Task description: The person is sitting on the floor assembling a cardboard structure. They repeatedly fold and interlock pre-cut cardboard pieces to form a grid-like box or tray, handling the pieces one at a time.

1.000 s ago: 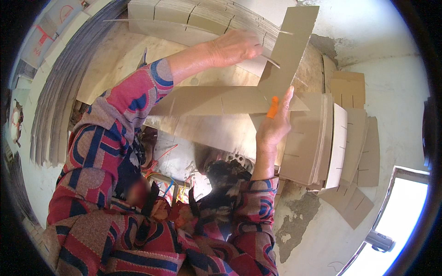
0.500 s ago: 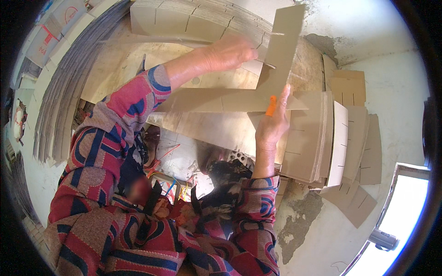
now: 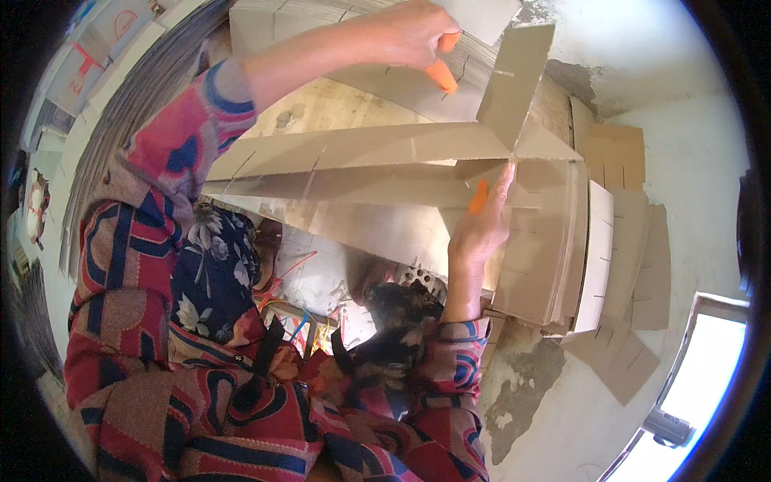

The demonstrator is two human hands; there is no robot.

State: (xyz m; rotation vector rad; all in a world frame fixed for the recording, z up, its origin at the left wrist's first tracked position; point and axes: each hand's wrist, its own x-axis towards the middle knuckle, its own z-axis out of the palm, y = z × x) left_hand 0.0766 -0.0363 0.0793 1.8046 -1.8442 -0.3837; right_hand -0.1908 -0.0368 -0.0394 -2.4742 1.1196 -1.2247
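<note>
Slotted cardboard strips are joined crosswise in front of me. One short strip stands up at the far right end of a long strip, and a second long strip runs below it, nearer me. My right hand grips the cardboard at this junction, index finger stretched along it, an orange finger cover showing. Farther off, my left hand is raised with thumb and finger apart, both in orange covers, nothing between them. It is over a stack of slotted cardboard strips at the back.
Slotted cardboard sheets are stacked right of my right hand, with more loose sheets against the wall. A tall pile of cardboard lines the left. Everything rests around a wooden board; coloured cords lie below, between my knees.
My left hand has moved farther away, toward the back stack. The standing strip has shifted slightly right and nearer, and two long strips now show below it. My right hand has hardly moved.
</note>
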